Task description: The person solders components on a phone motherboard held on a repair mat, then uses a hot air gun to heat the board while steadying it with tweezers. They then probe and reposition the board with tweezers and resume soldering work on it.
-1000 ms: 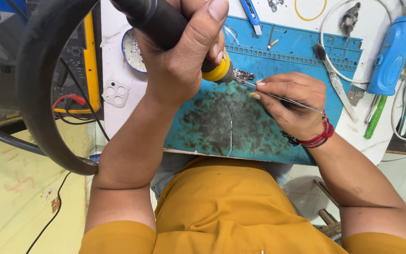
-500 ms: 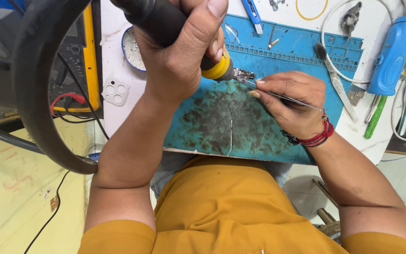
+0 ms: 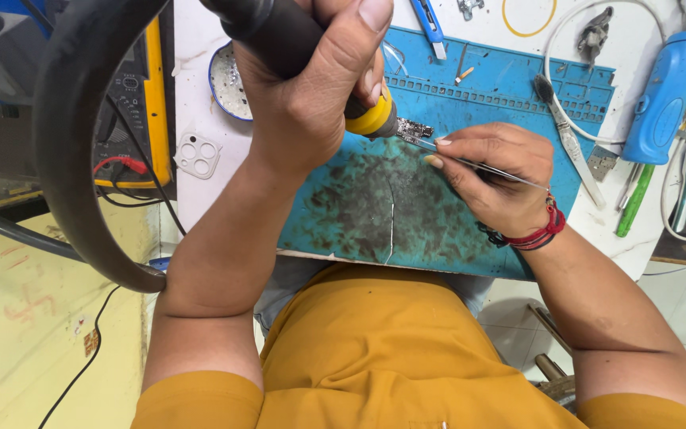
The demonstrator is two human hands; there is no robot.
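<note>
The small circuit board [image 3: 414, 129] lay on the blue work mat [image 3: 510, 87], pinned by tweezers [image 3: 478, 163] pinched in the right hand [image 3: 490, 179]. It looked light, stiff and fragile, best held by its edges. The left hand [image 3: 311, 95] was closed around a hot-air tool [image 3: 279, 36]. A blue bottle [image 3: 664, 83] lay at the right.

In my left hand [image 3: 311, 103], a hot-air tool [image 3: 279, 36]: matt black rubbery grip, glossy yellow plastic collar. In my right hand [image 3: 490, 179], tweezers [image 3: 470, 161]: thin bright metal. Work mat [image 3: 375, 206]: blue rubbery sheet, scorched and blotched dark. Circuit board [image 3: 414, 129]: small, dark, glinting metal parts.
</note>
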